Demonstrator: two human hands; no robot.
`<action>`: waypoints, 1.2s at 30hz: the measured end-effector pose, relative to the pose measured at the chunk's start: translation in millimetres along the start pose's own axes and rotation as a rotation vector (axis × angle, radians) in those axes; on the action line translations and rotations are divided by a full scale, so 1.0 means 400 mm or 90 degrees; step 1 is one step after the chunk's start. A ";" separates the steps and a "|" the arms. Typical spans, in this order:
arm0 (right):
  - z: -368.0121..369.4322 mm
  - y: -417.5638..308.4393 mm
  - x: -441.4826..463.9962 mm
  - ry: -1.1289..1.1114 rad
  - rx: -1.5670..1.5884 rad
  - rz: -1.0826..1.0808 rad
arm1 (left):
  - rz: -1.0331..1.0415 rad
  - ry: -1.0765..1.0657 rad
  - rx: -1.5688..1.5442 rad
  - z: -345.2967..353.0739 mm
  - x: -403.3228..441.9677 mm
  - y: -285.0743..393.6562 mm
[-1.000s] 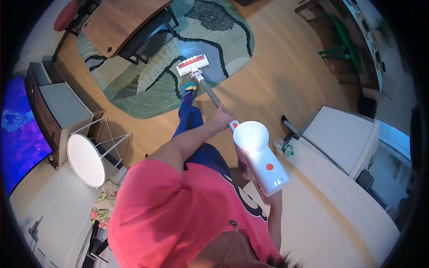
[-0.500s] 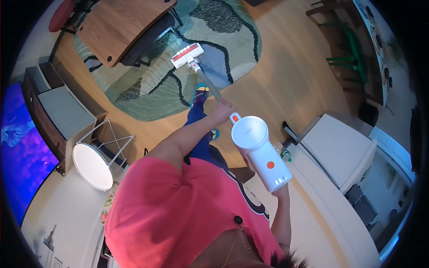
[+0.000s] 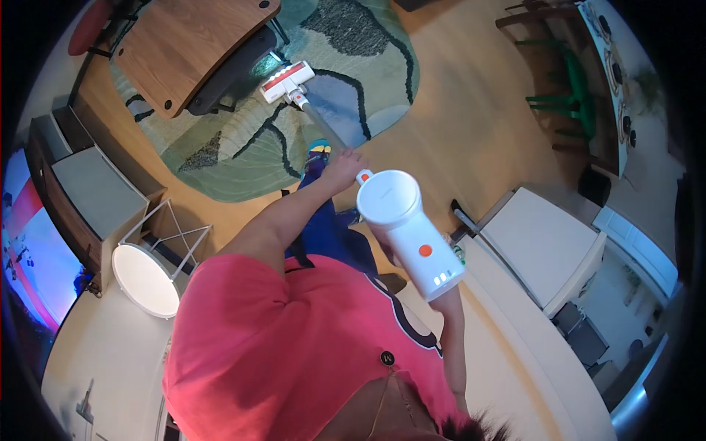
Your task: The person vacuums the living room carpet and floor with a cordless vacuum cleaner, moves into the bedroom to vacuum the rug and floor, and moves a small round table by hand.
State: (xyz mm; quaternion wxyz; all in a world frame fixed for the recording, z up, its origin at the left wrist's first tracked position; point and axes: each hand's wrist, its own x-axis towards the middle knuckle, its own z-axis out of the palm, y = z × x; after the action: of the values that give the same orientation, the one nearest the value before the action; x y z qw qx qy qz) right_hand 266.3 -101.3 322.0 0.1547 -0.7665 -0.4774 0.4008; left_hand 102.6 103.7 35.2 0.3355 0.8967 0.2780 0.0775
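Observation:
A white cordless vacuum cleaner [image 3: 417,246] with an orange button slants across the front of my body. My left hand [image 3: 346,170] is closed around its grey tube [image 3: 323,126], just ahead of the round white dust-cup end. Behind the main body, my right hand [image 3: 444,300] grips the cleaner from below; most of its fingers are hidden. The white and red floor head [image 3: 287,81] rests on the green patterned rug [image 3: 243,165], close to the wooden table's edge.
The wooden table [image 3: 187,48] stands at the upper left. A round white folding stand [image 3: 145,281] is below the grey-topped cabinet [image 3: 99,189]. At right are a green chair [image 3: 573,92], a white box-shaped unit [image 3: 540,239] and a pale sofa-like surface [image 3: 507,353]. My feet are near the rug's edge.
The floor head has moved left and forward over the rug, closer to the table. The vacuum body has shifted slightly left and up in view. Both hands keep their hold.

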 end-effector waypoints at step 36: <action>-0.250 0.493 0.004 0.064 0.037 0.111 | 0.109 -0.154 0.103 0.282 0.572 0.290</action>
State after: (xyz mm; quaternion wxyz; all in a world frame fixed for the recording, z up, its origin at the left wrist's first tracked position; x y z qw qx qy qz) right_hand 462.7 -183.2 261.9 0.1649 -0.8193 -0.3891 0.3875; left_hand 382.0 94.6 13.0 0.2852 0.9441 0.1636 -0.0255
